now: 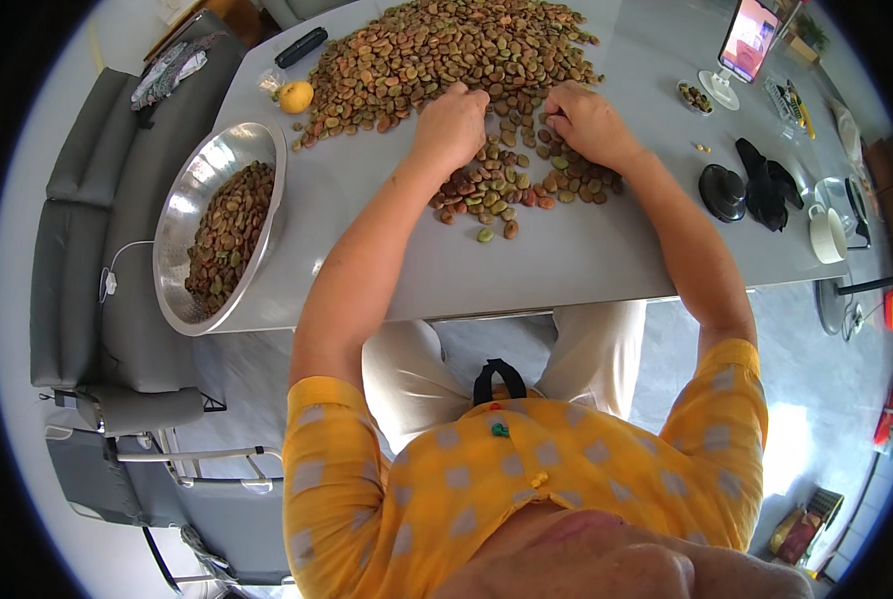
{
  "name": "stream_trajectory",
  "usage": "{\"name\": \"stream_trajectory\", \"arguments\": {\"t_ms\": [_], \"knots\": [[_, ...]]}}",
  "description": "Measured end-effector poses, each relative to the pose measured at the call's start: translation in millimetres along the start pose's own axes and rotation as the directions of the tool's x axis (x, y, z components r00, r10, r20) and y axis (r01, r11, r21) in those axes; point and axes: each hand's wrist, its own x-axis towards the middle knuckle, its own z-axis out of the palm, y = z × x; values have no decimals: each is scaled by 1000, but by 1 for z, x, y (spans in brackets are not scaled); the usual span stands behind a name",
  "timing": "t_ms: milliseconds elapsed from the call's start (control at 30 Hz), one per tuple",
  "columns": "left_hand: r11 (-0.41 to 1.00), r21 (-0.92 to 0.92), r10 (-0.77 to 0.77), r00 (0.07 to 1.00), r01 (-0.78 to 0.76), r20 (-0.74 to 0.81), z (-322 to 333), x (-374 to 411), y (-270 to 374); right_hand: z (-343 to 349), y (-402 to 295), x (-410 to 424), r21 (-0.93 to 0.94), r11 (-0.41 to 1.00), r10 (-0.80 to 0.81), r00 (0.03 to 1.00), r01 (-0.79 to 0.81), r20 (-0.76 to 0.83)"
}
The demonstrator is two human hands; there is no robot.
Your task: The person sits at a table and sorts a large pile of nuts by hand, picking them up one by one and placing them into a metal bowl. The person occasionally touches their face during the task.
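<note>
A large heap of brown and green broad beans (446, 52) covers the far part of the grey table (341, 247). At the heap's near edge, my left hand (454, 123) is bent over the beans with its fingers curled down and partly hidden. My right hand (589, 123) rests a short way to the right, thumb and fingers drawn in at some beans; whether it holds one is hidden. Between my forearms lies a smaller, looser group of beans (491, 183), some green, some reddish. Single beans lie between this group and the heap.
To the left, a perforated metal colander (218, 299) holds more beans by the table edge. A yellow fruit (295, 97) and a black case (300, 47) lie beyond it. On the right are a phone (748, 39) on a stand, a black lid (722, 193) and a white cup (827, 236).
</note>
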Motion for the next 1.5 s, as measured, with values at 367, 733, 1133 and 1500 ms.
{"name": "stream_trajectory", "arguments": {"t_ms": [367, 733, 1133, 1500], "knots": [[-137, -927, -32, 933, 350, 357, -24, 1, -14, -25, -19, 7, 907, 148, 366, 874, -394, 320], [982, -185, 7, 990, 19, 139, -4, 8, 23, 13, -15, 6, 39, 998, -42, 999, 41, 17], [955, -281, -38, 977, 98, 210, -14, 4, 28, 9, -30, 2, -84, 992, -94, 993, 100, 73], [734, -636, -100, 964, 238, 245, -17, -6, 12, 11, -19, 3, 207, 967, -134, 988, 146, -71]]}}
